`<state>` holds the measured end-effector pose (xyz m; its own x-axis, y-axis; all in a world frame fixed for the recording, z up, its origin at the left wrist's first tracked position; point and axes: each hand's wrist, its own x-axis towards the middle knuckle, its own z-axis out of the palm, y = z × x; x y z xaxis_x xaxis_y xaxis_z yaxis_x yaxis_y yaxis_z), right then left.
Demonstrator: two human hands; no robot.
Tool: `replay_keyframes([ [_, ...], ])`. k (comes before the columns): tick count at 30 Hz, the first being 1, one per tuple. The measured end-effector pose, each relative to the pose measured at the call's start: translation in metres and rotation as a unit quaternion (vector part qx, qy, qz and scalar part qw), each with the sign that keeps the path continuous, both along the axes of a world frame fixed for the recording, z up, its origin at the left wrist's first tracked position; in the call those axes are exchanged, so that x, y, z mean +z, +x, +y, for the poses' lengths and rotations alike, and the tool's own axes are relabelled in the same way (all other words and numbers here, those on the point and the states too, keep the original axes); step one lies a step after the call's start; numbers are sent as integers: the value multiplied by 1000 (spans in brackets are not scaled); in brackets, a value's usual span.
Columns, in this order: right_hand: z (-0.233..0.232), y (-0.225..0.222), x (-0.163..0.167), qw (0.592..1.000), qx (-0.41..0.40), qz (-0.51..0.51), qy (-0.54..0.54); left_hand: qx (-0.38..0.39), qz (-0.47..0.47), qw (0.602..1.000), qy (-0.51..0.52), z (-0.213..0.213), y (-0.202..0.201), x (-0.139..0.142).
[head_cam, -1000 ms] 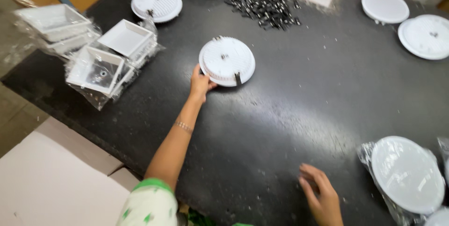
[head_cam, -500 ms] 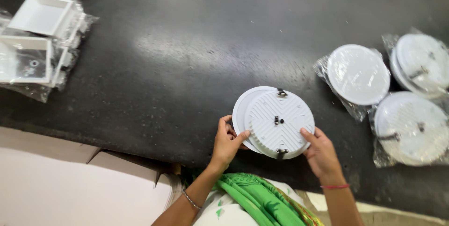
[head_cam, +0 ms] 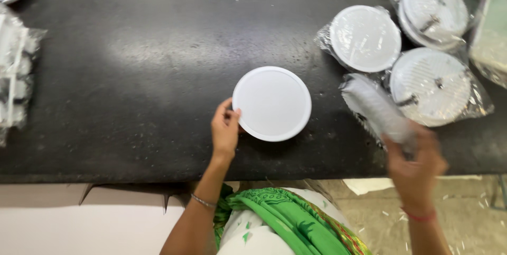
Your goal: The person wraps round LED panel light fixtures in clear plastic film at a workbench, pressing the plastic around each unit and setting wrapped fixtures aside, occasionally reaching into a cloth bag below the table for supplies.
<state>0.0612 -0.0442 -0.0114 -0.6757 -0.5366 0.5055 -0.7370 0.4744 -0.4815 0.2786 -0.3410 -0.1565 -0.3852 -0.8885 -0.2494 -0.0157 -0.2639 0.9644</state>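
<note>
A black worktable [head_cam: 132, 65] fills the view. Far right on it lie three bagged white round discs [head_cam: 365, 38], close together. Near the table's middle, toward the near edge, a bare white round panel [head_cam: 272, 103] lies flat, smooth face up. The left hand [head_cam: 225, 128] touches its left rim, fingers loosely curled. The blurred right hand [head_cam: 414, 162], near right, grips a crumpled clear plastic bag [head_cam: 376, 108].

Glossy black worktop [head_cam: 132, 49] above littered pale floor [head_cam: 465, 218].
</note>
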Motion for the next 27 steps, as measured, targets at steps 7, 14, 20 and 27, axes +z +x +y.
replay_keyframes([
  [7, -27, 22, -41, 978, 149, 84, 115, 52, 60, 995, -65, -56, -5, -23],
  [14, 10, 25, -52, 970, 204, -10, 136, 133, -93, 965, -207, -25, 22, 19],
  [20, 121, 12, -81, 968, 183, -143, 93, 140, -40, 943, -300, 74, -17, 91],
  [27, 304, -119, -181, 931, -58, -201, 299, -199, 28, 968, -150, 265, -147, 161],
])
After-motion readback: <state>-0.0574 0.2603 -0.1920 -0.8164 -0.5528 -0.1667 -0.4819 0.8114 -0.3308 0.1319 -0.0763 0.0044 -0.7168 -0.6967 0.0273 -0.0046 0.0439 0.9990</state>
